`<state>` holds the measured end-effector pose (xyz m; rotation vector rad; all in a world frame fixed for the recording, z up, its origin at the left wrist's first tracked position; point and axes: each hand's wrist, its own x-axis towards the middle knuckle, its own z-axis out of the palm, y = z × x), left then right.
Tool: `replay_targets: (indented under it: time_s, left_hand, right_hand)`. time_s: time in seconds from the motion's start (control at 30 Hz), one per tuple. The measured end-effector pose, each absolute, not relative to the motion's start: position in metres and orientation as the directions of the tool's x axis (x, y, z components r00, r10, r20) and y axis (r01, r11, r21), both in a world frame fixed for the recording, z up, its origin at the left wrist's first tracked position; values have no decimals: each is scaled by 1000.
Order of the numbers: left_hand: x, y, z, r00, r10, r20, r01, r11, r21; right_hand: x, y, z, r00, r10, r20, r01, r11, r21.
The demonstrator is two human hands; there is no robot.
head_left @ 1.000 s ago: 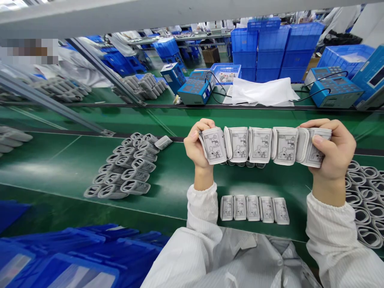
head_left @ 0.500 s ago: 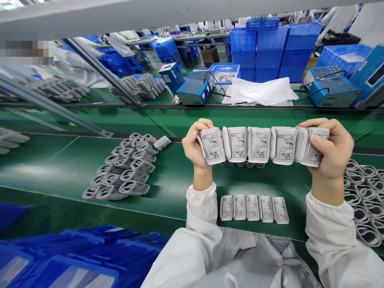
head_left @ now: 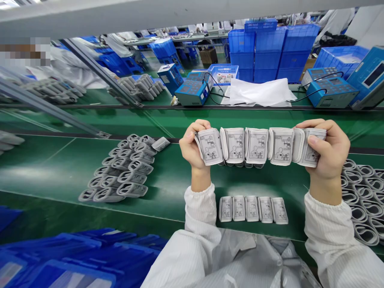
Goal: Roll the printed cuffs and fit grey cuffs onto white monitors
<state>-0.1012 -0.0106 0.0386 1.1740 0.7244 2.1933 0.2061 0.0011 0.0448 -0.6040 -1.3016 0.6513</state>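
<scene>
**Because only the ends are gripped, the middle cuffs seem to hang by squeeze alone**

In the head view, we have five folded grey cuffs (head_left: 256,146) raised in one row above the green bench (head_left: 168,208), printed faces towards us. Our left hand (head_left: 195,146) is closed round the left end, its fingers bent; part of that grasp is hidden, so we cannot tell where every fingertip sits. Our right hand (head_left: 330,148) grasps the other end, thumb laid on the printed face and fingers behind. Nothing visible props the middle three from below, so we judge that inward pressure from both palms holds them up, though a link at the back could be out of sight. With the prints turned our way, the drawings are easy to compare.

Just below and behind the raised row, the lower edges of more cuffs (head_left: 239,164) show; what bears them is hidden. Nearer our body, five cuffs lie flat on the bench (head_left: 252,209), side by side and face up, probably because a straight row is simple to count.

To our left stands a slanting pile of rolled cuffs (head_left: 120,168), nested closely, perhaps to stop them rolling, with one loose cuff (head_left: 161,144) beside its far end. More rolled cuffs (head_left: 364,192) crowd the bench to our right, openings towards us.
</scene>
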Motion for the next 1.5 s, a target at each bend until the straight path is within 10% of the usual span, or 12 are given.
replay_targets:
  time_s: [0.73, 1.07, 1.5]
  left_hand:
    - [-106, -8, 37, -527, 642, 556, -137, -710, 690]
    - [-81, -33, 51, -512, 483, 710, -57, -844, 533]
    - [-109, -13, 40, -504, 457, 733, -8, -851, 525]
  right_hand:
    - [205, 2, 42, 110, 758, 643, -105, 652, -751]
    - [198, 11, 29, 4, 824, 567, 394, 520, -758]
    - [186, 3, 41, 24, 842, 540, 340, 501, -796]
